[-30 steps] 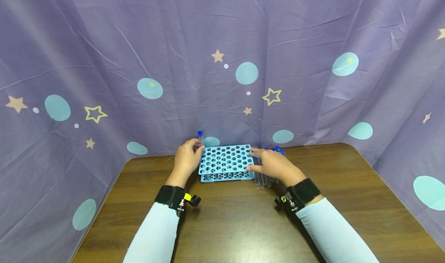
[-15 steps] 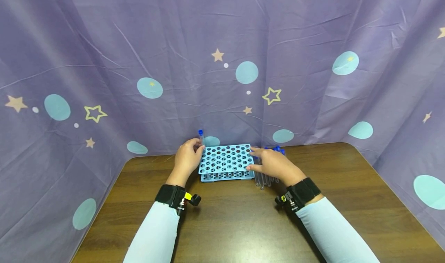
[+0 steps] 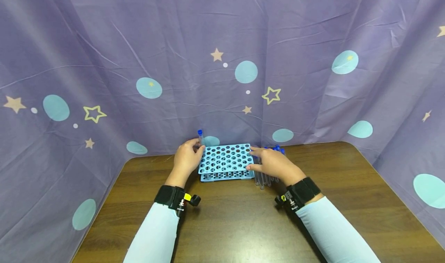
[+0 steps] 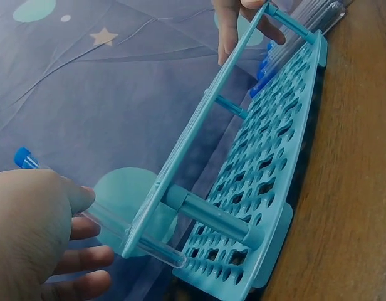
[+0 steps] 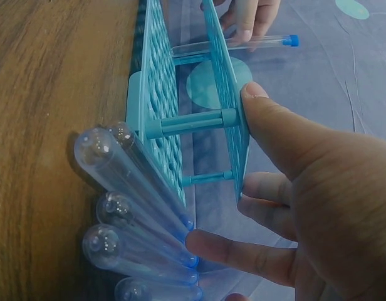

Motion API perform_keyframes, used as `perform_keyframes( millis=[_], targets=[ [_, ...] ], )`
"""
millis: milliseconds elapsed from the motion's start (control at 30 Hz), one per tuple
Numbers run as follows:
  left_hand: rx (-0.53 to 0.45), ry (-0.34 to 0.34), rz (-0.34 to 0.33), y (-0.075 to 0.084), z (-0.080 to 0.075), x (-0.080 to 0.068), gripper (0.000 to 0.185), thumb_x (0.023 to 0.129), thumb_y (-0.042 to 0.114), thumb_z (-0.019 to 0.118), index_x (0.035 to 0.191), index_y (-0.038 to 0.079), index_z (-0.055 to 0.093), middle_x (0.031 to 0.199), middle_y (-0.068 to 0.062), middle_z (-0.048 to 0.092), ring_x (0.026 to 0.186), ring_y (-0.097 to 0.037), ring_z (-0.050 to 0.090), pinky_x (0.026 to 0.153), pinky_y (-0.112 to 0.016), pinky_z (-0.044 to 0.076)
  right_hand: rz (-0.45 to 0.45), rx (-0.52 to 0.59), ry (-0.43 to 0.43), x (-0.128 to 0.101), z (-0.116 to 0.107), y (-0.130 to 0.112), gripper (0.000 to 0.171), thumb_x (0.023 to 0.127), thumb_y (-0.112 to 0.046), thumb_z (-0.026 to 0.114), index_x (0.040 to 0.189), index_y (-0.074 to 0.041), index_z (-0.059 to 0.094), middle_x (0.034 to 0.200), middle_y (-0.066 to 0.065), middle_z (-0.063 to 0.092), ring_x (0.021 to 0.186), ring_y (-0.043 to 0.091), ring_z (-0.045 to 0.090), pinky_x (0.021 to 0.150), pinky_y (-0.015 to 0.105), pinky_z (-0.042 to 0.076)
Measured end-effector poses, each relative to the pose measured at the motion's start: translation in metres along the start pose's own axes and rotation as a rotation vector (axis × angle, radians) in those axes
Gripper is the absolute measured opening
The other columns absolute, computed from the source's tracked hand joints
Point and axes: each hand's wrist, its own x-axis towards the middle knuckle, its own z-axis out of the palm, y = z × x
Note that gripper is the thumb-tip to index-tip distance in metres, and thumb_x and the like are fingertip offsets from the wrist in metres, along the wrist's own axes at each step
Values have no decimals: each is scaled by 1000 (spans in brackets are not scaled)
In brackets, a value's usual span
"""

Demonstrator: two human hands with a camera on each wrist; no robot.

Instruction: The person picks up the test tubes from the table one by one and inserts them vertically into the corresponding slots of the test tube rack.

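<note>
Two hands of mine work at the blue tube rack (image 3: 226, 162), which stands on the brown worktop (image 3: 243, 224) close to the purple star-printed curtain (image 3: 222, 62). My left hand (image 3: 185, 159) has its grip pinched round a clear blue-capped tube (image 3: 200, 136), held upright in the rack's far-left corner hole. My right hand (image 3: 274, 164) steadies the rack's right edge, thumb pressed on the top plate (image 5: 234, 119), fingers relaxed and spread, grasping nothing. Beneath that hand several spare tubes (image 5: 140, 207) lie side by side on the worktop, just beside the rack.
</note>
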Motion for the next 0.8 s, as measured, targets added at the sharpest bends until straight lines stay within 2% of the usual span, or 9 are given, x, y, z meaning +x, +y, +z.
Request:
perform_keyframes(
  millis=[200, 400, 567, 700, 800],
  targets=[
    [-18, 19, 15, -4, -1, -3, 45, 109, 31, 76, 146, 5, 74, 127, -11, 84, 109, -32, 81, 98, -54, 65, 1, -1, -6, -1, 0, 0, 78, 104, -63, 77, 162, -13, 63, 177, 7, 52, 149, 40, 65, 120, 59, 57],
    [-1, 0, -18, -8, -4, -11, 38, 107, 29, 77, 136, 4, 78, 112, -10, 85, 100, -31, 79, 93, -52, 64, 11, -2, -6, -1, -1, -1, 77, 104, -63, 77, 162, -14, 63, 177, 6, 52, 150, 39, 64, 121, 58, 57],
    [-6, -70, -78, -8, -6, -17, 38, 108, 29, 74, 136, 3, 78, 92, -7, 77, 76, -23, 69, 73, -42, 58, 4, 3, -9, -1, 0, -2, 77, 104, -62, 77, 162, -13, 63, 177, 7, 52, 150, 40, 65, 120, 58, 57],
    [-122, -153, -147, -7, -7, -21, 41, 113, 26, 69, 143, -1, 72, 84, -7, 71, 57, -18, 65, 56, -33, 56, 5, 5, -14, -1, 1, -1, 77, 105, -63, 76, 162, -14, 63, 178, 7, 51, 151, 39, 64, 121, 58, 57],
    [-207, -208, -188, -6, -6, -22, 47, 114, 27, 68, 151, -2, 65, 83, -8, 70, 50, -18, 65, 50, -33, 59, 6, 0, -7, -1, 0, -1, 77, 104, -62, 77, 162, -13, 63, 178, 7, 51, 152, 39, 63, 122, 58, 56]
  ],
)
